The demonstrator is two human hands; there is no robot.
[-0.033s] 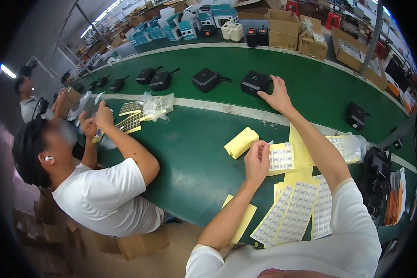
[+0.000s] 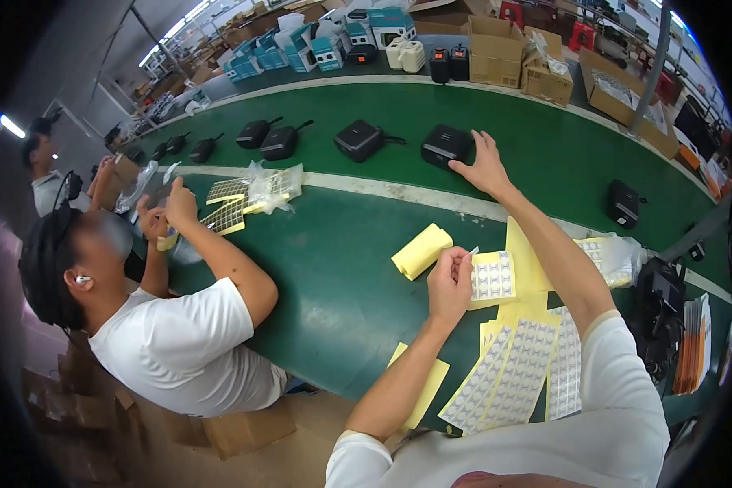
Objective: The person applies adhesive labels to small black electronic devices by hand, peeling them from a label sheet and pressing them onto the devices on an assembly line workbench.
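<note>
My left hand (image 2: 450,285) is closed in a pinch on a small white sticker (image 2: 475,251), beside a sheet of printed white stickers (image 2: 493,276) on yellow backing. My right hand (image 2: 485,167) reaches over the green conveyor belt, thumb and fingers spread, holding nothing. It is at the right side of a black boxy device (image 2: 446,146); whether the thumb touches it I cannot tell. A folded yellow backing paper (image 2: 421,251) lies left of my left hand. Several long sticker sheets (image 2: 508,374) fan out between my forearms.
More black devices with straps (image 2: 359,141) stand along the belt, one (image 2: 625,203) at the right. A co-worker (image 2: 171,342) sits at my left, near gridded sheets in clear plastic (image 2: 270,187). Black cables (image 2: 659,313) lie at the right; cardboard boxes (image 2: 496,57) line the far side.
</note>
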